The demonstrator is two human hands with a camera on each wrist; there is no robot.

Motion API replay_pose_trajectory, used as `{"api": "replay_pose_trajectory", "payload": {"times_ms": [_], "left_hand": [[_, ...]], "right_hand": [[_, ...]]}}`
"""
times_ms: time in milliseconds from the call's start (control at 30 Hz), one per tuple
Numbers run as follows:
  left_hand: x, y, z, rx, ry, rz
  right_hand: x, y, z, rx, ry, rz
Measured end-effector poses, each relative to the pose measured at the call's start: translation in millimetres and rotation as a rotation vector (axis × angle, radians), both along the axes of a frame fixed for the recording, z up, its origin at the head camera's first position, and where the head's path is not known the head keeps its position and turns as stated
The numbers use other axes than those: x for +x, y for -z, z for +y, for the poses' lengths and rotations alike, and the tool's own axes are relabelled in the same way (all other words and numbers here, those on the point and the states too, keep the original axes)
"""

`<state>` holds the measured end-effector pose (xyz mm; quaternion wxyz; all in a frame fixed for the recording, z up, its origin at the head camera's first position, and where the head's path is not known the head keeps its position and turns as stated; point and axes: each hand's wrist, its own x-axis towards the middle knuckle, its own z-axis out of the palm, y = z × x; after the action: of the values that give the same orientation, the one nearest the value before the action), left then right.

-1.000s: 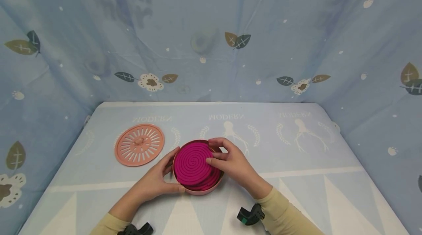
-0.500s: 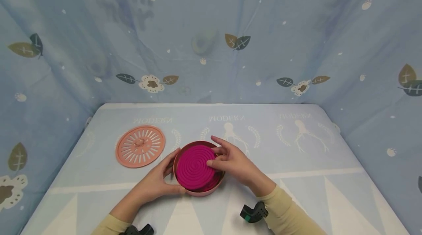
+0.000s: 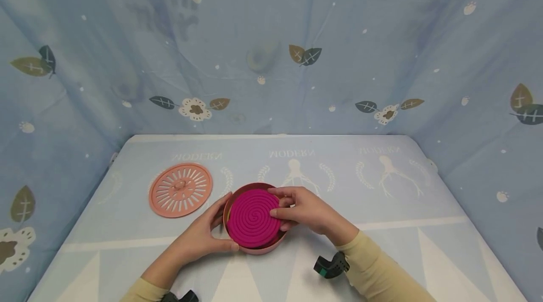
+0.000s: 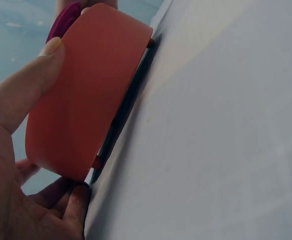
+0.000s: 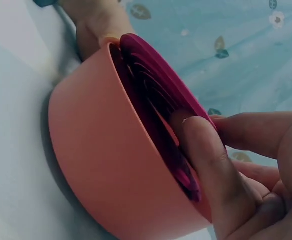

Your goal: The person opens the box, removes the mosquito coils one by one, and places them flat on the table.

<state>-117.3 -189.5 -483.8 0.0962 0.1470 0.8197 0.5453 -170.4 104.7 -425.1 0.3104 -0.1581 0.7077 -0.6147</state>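
Note:
A round coral tin [image 5: 96,145] stands on the table, with magenta spiral mosquito coils in its mouth. My left hand [image 3: 206,232] grips the tin's left side, thumb at the front and fingers around the back; the left wrist view shows the thumb against its wall. My right hand [image 3: 304,211] pinches the right edge of the top mosquito coil [image 3: 253,218]. In the right wrist view this coil is tilted, its near edge lifted off the rim between fingers and thumb. Another magenta coil shows beneath it; the tin's floor is hidden.
A coral slotted lid [image 3: 180,190] with a small central knob lies to the left of the tin. The table [image 3: 382,255] has a pale printed cloth, and blue patterned fabric [image 3: 271,47] closes it in at the back and sides. Black wrist cameras [image 3: 332,265] sit under both forearms.
The top coil has shifted right and toward me over the tin, uncovering more of the back left interior. My right hand moved slightly right with it. My left hand holds its place.

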Motion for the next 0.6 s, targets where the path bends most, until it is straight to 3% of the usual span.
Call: {"api": "replay_pose_trajectory", "payload": {"times_ms": [267, 600], "left_hand": [[0.9, -0.7, -0.2, 0.01, 0.009, 0.014], [-0.2, 0.0, 0.4, 0.019, 0.006, 0.016]], "right_hand": [[-0.9, 2.0, 3, -0.051, 0.024, -0.043], [-8.4, 0.7, 15, -0.062, 0.112, 0.014]]}}
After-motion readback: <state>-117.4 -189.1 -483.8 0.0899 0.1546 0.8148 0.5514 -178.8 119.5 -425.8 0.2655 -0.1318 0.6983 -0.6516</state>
